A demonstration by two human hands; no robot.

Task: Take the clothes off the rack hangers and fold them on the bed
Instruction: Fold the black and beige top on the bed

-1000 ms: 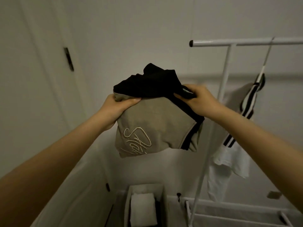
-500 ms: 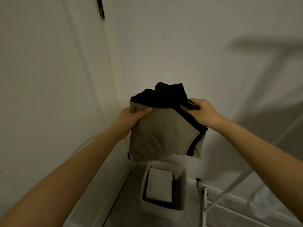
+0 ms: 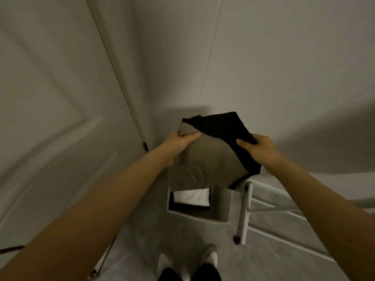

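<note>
Aloft, folded garment (image 3: 205, 159) between left hand (image 3: 182, 139) and right hand (image 3: 258, 148).

Matt tan-and-black cloth garment (image 3: 205, 159), smooth painted white rack frame (image 3: 246, 211), short grey carpet (image 3: 263, 260), soft-looking fabric bin (image 3: 221, 205)

Dim room: white panelled door (image 3: 60, 118), plain walls (image 3: 263, 57), grey carpet (image 3: 182, 240).

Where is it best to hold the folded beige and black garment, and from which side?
Hold the folded garment by its two upper corners, one from each side, as the left hand and right hand do; the rest hangs flat, so the fold probably keeps.
</note>
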